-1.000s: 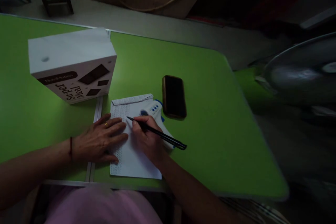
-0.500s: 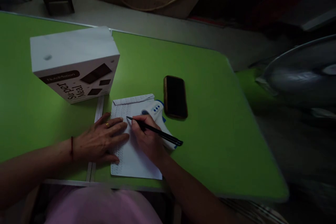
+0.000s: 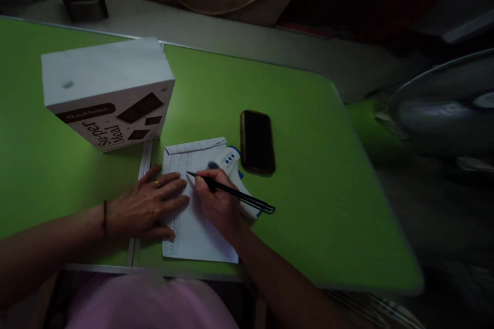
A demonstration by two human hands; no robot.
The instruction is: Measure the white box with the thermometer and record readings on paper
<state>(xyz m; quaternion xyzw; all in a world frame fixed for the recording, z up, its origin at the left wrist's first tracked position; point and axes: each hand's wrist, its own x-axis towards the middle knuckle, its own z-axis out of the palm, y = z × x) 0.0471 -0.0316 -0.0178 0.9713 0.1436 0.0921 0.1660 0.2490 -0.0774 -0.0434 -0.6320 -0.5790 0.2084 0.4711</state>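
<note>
My right hand (image 3: 219, 203) is closed around a black pen (image 3: 247, 197), whose tip points at the upper part of a white notepad (image 3: 206, 239). Rows of small handwriting run down the pad's left side, and its top page is folded over at the far edge. My left hand (image 3: 154, 205) lies flat with fingers spread across the pad's left edge, a ring and a red wrist cord on it. A white and blue handheld device (image 3: 230, 158), like a forehead thermometer, rests at the pad's upper right, partly hidden behind my right hand.
A dark phone in a brown case (image 3: 258, 142) lies right of the device. At the left stands a white NutriMotion box (image 3: 111, 69). The green table (image 3: 316, 190) has a metal seam near my left hand. A fan (image 3: 443, 108) is beyond the right edge.
The pen's back end has swung slightly to the right, and its tip has shifted a little to the right on the page. My left hand stays in place.
</note>
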